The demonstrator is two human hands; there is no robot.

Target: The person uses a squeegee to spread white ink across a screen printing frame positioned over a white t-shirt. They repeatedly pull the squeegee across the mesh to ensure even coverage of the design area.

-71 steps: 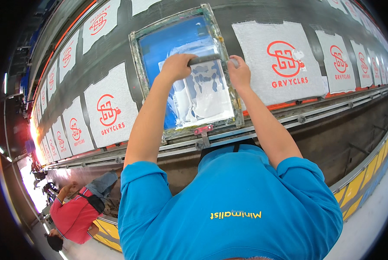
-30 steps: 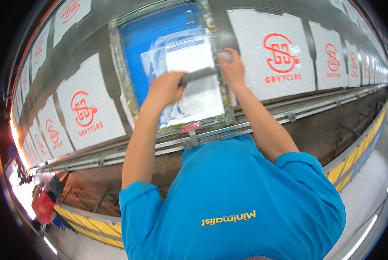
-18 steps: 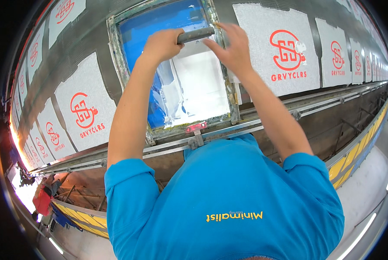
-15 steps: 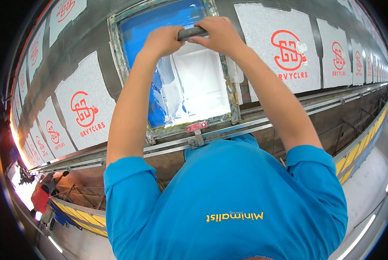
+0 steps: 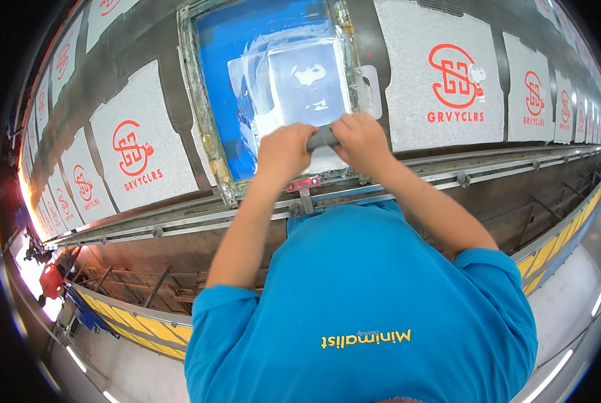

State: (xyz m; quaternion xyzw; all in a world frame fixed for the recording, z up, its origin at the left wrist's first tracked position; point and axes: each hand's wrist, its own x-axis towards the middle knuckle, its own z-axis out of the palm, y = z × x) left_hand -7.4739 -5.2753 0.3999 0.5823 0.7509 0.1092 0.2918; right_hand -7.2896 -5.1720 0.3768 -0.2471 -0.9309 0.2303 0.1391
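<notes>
Both my hands grip the dark grey handle of a squeegee (image 5: 323, 138) near the closest end of a screen-printing frame (image 5: 210, 144). My left hand (image 5: 286, 153) is wrapped round the handle's left end and my right hand (image 5: 363, 142) round its right end. The squeegee's blade is hidden beneath my hands. Within the ink-stained frame is a blue screen mesh (image 5: 223, 67). White ink (image 5: 263, 101) is smeared over its middle and right, around a pale rectangle with a white shape in it. A red clamp (image 5: 304, 185) sits at the frame's near edge.
Light grey fabric panels (image 5: 465, 127) with red printed emblems lie in rows along the dark table (image 5: 173, 101). A metal rail (image 5: 441, 183) with small knobs runs along its near edge. Behind me, yellow panels (image 5: 129, 322) line another structure. A person in red (image 5: 51, 281) is far left.
My hands have drawn the squeegee toward me, from the far part of the screen to its near end. The mesh behind it now shows a pale rectangle with a white shape.
</notes>
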